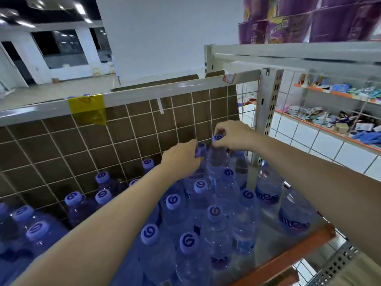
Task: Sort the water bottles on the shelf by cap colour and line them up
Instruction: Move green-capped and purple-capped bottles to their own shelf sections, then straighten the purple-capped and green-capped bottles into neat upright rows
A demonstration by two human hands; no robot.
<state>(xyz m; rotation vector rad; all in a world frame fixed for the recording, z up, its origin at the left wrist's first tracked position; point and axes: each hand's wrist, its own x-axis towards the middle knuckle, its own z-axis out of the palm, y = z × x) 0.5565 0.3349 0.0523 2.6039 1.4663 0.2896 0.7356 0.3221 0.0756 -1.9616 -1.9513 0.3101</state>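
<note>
Several clear water bottles with light-blue caps (172, 201) stand crowded on the shelf (288, 256). My right hand (232, 135) pinches the cap of a bottle (217, 159) at the back right, lifted a little above its neighbours. My left hand (181, 156) is closed around the neck of another bottle just to its left, its fingers hiding most of that cap (201, 147). Two bottles (268, 188) stand apart on the right part of the shelf.
A white wire grid (115, 141) backed by brown cardboard closes the shelf behind the bottles. A perforated metal post (267, 104) stands at the right rear corner. The shelf's orange front edge (284, 261) runs at lower right. Another rack with small goods (334, 118) is further right.
</note>
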